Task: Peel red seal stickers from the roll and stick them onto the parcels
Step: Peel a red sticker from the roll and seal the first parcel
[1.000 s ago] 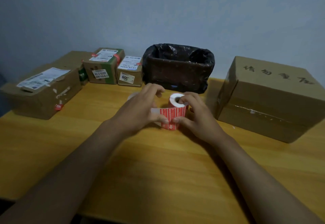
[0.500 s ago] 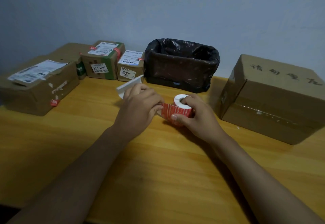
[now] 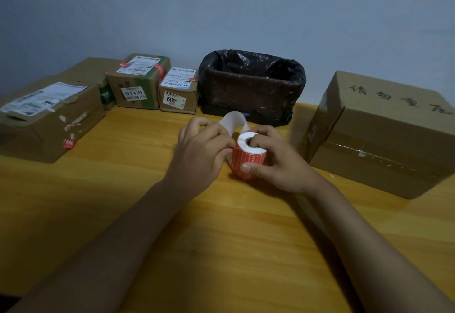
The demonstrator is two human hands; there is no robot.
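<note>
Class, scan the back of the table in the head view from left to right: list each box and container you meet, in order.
Long battered box → green-banded parcel → small parcel marked 600 → black-lined bin → large box with handwriting.

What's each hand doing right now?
Left hand: pinching the edge of the red sticker roll.
Right hand: gripping that roll, thumb in front, a finger in its white core.

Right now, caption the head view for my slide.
Right hand grips red sticker roll; left hand pinches its edge.
</note>
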